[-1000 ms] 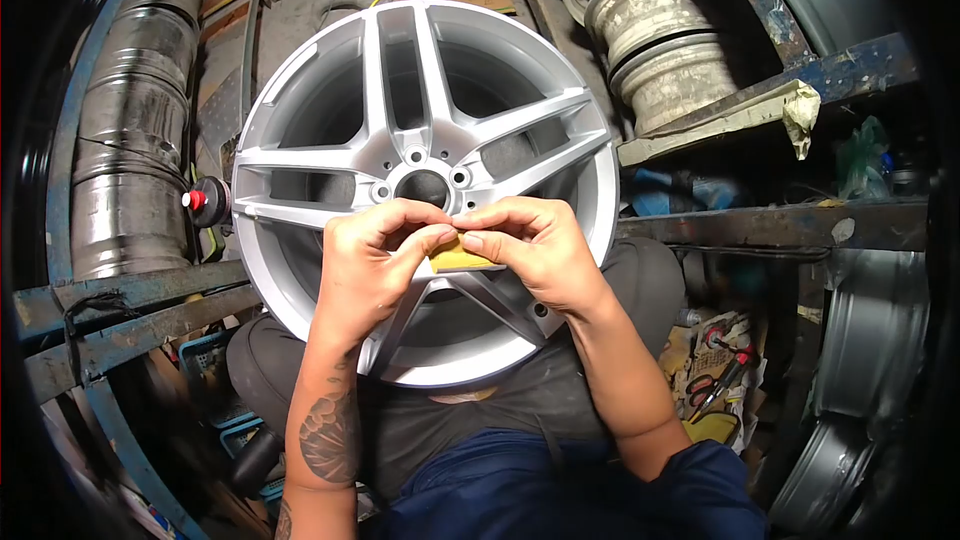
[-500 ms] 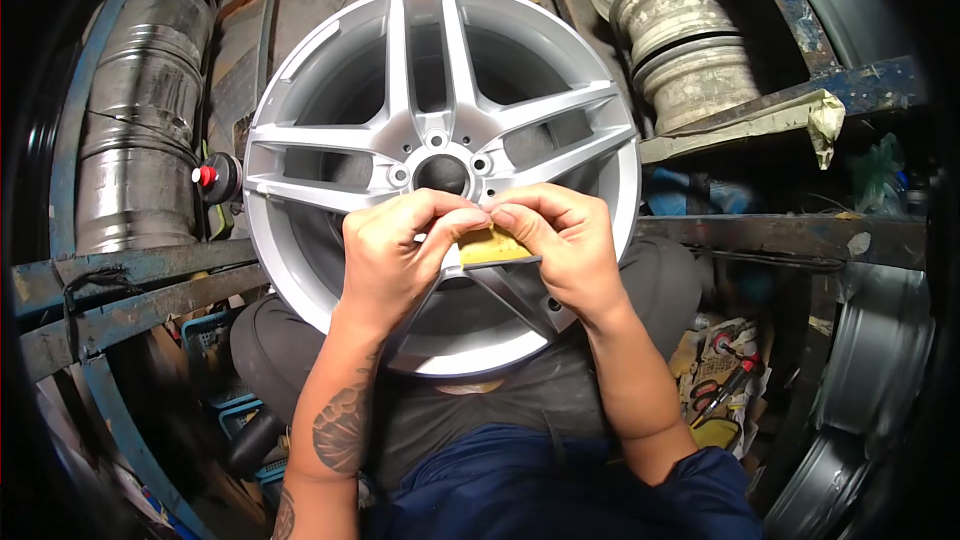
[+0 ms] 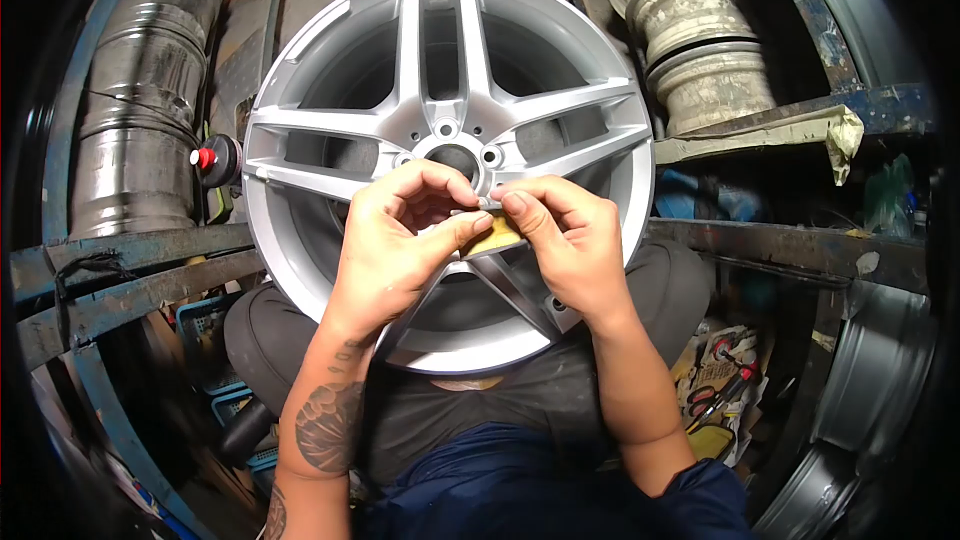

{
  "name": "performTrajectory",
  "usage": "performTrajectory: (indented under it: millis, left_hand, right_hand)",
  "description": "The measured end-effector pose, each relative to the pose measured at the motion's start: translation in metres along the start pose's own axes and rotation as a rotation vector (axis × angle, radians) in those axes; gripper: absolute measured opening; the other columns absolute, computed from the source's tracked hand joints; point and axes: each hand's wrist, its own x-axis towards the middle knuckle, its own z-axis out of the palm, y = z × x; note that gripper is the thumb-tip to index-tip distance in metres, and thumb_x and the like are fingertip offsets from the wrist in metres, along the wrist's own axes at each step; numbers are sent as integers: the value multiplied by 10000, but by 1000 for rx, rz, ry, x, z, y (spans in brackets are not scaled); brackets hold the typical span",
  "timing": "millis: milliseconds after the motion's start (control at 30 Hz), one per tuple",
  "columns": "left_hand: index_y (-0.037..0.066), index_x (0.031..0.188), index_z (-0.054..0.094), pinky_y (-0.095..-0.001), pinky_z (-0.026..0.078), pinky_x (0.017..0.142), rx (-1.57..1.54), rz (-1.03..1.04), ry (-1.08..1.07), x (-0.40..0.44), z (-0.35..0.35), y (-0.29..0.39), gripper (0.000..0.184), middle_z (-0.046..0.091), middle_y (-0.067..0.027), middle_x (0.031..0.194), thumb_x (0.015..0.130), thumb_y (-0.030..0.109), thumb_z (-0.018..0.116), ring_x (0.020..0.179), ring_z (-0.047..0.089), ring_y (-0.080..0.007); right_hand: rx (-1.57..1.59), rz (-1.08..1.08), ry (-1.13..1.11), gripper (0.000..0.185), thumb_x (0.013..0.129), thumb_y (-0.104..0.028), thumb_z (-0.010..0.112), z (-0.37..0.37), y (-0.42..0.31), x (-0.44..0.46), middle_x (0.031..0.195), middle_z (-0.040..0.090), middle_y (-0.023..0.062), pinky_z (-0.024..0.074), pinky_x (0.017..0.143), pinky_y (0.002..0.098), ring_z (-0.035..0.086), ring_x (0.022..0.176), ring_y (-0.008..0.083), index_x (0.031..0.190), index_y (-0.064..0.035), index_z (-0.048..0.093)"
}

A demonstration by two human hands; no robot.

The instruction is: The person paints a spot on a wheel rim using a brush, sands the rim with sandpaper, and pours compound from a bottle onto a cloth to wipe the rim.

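Observation:
A small folded piece of yellow sandpaper with a dark grey edge is held over the lower centre of a silver alloy wheel. My right hand pinches its upper right part between thumb and fingers. On its left side lies the thumb of my left hand, whose index finger is curled and lifted off the thumb; the other fingers are partly hidden behind. Below the sandpaper, the wheel's spokes run down toward my lap. Both hands partly cover the wheel's hub.
A small round tool with a red knob stands left of the wheel. Metal cylinders line the left, and whitish stacked rims the right. Blue steel bars frame both sides. Red-handled scissors lie among clutter at lower right.
My left index finger has lifted away from the thumb, opening a gap. The right thumb has shifted slightly along the sandpaper. The view has moved a little, with the wheel appearing slightly higher.

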Motion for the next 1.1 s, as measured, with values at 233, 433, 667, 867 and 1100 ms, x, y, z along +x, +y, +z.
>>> performTrajectory:
  millis: [233, 433, 667, 867, 1100]
  left_hand:
    - [-18, 1042, 676, -244, 573, 798, -240, -57, 2, 0, 0, 4, 194, 710, -65, 912, 882, -16, 785, 846, 692, -109]
    - [-15, 998, 680, -241, 573, 813, 50, 60, 78, 0, 1, -1, 141, 706, -54, 938, 893, -29, 772, 871, 687, -105]
    - [-15, 1117, 622, -247, 575, 869, 8, 148, 134, 1, 1, -3, 265, 686, -63, 1016, 885, -81, 732, 950, 686, -115]
    - [-7, 1179, 576, -240, 574, 876, -162, 73, 131, 1, 0, -6, 338, 681, -86, 1040, 893, -67, 746, 961, 677, -106]
    - [18, 1131, 580, -249, 583, 824, -196, -47, 152, -1, 2, -5, 323, 720, -78, 927, 885, -8, 788, 858, 707, -116]
  right_hand:
    - [85, -158, 11, 88, 968, -12, 686, 7, -3, -4, 942, 756, 112, 559, 773, 261, 727, 871, 145, 1034, 33, 725]
    - [103, -186, -16, 150, 935, 48, 674, 5, 11, -3, 994, 748, 119, 553, 834, 269, 704, 917, 154, 1073, 19, 727]
    - [-65, -159, 1, 238, 925, 70, 671, 13, 7, -4, 1064, 766, 145, 580, 843, 278, 745, 950, 179, 1148, 14, 733]
    - [-26, -160, 135, 256, 884, 60, 740, 22, -4, -4, 1031, 779, 137, 589, 854, 284, 753, 965, 172, 1138, 22, 744]
    - [-143, -202, 137, 164, 850, 41, 785, 18, -1, -6, 954, 779, 114, 588, 776, 284, 740, 848, 153, 1010, 28, 753]
